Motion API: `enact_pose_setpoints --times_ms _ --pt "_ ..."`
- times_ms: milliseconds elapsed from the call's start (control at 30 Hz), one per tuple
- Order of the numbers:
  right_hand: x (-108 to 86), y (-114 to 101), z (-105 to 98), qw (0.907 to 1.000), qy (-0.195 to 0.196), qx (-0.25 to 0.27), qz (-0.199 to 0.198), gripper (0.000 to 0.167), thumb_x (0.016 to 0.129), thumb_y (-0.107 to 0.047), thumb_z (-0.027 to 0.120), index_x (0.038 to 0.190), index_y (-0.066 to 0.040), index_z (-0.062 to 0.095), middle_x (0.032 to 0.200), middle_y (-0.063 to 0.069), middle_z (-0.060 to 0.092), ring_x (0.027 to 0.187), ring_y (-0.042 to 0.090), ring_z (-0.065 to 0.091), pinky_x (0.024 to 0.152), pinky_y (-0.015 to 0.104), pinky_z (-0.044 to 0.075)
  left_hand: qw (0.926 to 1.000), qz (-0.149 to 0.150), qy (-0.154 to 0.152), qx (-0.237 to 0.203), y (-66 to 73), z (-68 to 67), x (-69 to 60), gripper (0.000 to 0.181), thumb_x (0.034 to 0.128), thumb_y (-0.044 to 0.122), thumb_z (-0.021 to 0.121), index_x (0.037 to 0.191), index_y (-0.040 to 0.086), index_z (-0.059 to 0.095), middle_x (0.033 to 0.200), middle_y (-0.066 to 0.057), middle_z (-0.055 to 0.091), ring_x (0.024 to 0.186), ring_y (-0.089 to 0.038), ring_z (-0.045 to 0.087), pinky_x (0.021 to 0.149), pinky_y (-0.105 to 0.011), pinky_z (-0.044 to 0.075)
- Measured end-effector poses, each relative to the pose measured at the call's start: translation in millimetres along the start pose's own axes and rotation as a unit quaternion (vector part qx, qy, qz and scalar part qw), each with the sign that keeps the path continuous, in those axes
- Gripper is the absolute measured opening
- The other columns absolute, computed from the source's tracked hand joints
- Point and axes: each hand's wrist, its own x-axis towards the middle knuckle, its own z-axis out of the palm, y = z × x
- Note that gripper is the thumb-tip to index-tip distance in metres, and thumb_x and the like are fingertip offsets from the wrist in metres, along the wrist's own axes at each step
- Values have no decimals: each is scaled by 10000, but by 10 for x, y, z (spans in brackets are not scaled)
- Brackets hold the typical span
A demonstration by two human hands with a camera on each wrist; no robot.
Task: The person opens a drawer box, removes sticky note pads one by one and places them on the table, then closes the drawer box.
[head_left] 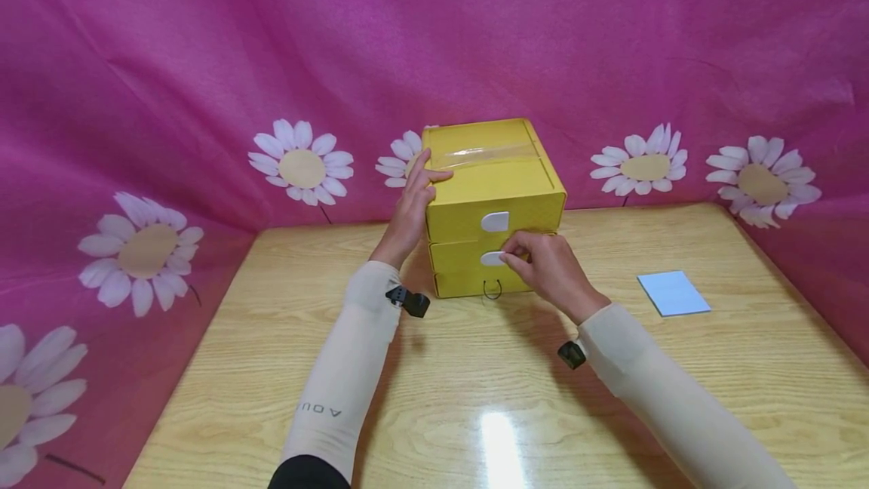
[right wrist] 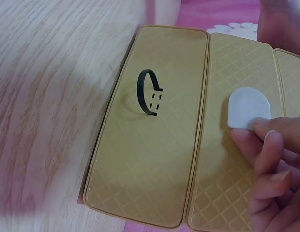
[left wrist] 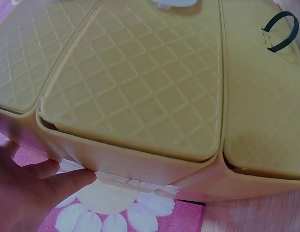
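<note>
A yellow box of three stacked drawers (head_left: 489,181) stands at the back of the table, strips of clear tape across its top. Along its left side lies my left hand (head_left: 409,211), fingers spread and fairly straight, some reaching over the top edge. In the left wrist view, its fingertips touch the side of the box. My right hand (head_left: 553,266) pinches the edge of the white rounded pull tab (right wrist: 247,107) on the middle drawer between thumb and finger. Above is the top drawer's white tab (head_left: 495,222). The bottom drawer has a black loop handle (right wrist: 141,93). All drawers look closed.
A light blue square pad (head_left: 674,293) lies on the wooden table (head_left: 305,338) to the right of the box. Close behind the box hangs a pink cloth (head_left: 475,36) with large white daisies, which also encloses the table's left and right sides.
</note>
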Motion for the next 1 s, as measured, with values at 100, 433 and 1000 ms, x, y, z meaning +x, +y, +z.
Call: enact_pose_setpoints --times_ms 100,433,1000 --pt "-11 1 -7 10000 -18 -41 -24 53 865 -163 715 875 -111 710 777 -3 708 650 121 609 601 319 478 10000 -12 -7 -31 4 -5 2 429 977 105 276 1293 -27 535 1612 -114 88 1472 -267 61 1138 -524 123" --pt "-59 -16 -15 10000 -35 -71 -6 50 865 -164 715 869 -117 699 764 -14 700 625 113 579 587 311 457 10000 18 0 -13 -3 -1 -7 438 967 105 276 1295 -31 532 1611 -117 87 1470 -269 75 1134 -530 134" --pt "-101 -45 -32 10000 -25 -75 -8 55 864 -162 716 870 -111 699 765 -13 702 632 111 587 597 312 460 10000 20 38 -20 -2 13 -4 437 967 114 275 1287 -31 534 1610 -121 91 1470 -274 73 1135 -533 135"
